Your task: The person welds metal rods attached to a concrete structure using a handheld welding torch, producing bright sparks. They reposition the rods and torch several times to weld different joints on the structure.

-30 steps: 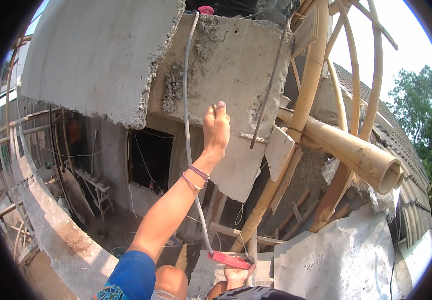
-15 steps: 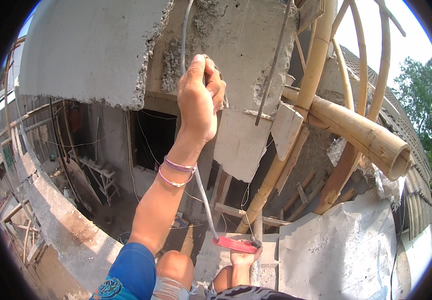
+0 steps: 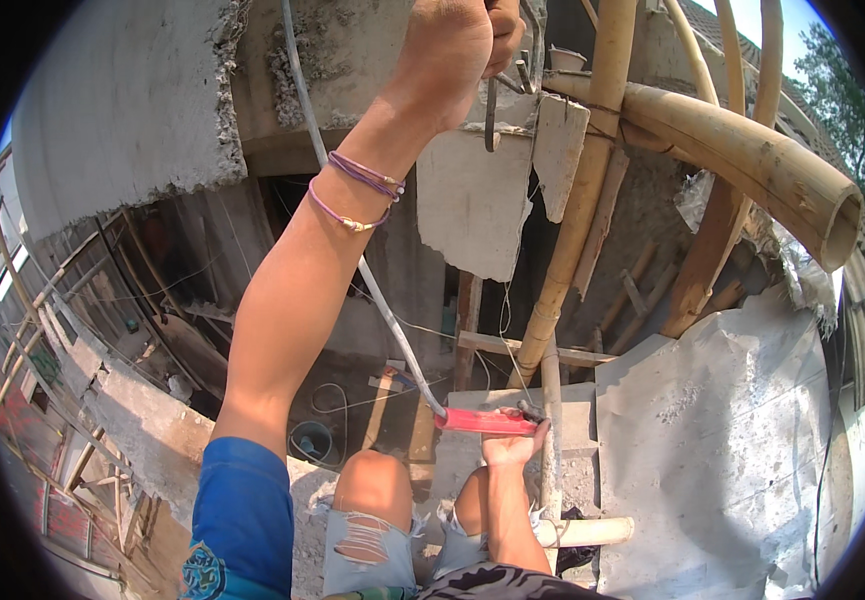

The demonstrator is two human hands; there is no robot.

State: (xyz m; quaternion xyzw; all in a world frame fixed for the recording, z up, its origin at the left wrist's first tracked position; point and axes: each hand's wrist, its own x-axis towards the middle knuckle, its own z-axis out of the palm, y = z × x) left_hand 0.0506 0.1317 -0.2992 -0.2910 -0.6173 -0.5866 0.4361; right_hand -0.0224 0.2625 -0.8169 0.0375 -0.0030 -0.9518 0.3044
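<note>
At the top, my left hand (image 3: 462, 55) is closed on a bent steel rod (image 3: 524, 78), partly hidden by the fingers. Just below that fist shows the lower end of a dark hanging bar (image 3: 490, 125), close to the concrete. Low in front of me, my right hand (image 3: 510, 448) is wrapped round a red welding electrode holder (image 3: 482, 421), held roughly level. Its grey cable (image 3: 389, 315) runs up behind my left forearm toward the top. A dark clamp-like end sits by the right thumb.
A thick bamboo pole (image 3: 742, 150) juts toward me on the right, crossing an upright bamboo post (image 3: 577, 210). Broken-edged concrete (image 3: 132, 110) hangs upper left. A crumpled metal sheet (image 3: 702, 430) lies lower right. Far below stands a bucket (image 3: 314, 440).
My left hand has moved up and right, bringing the bent rod to the hanging bar. My right hand and the red holder sit slightly higher and further right in view; the view has tilted down.
</note>
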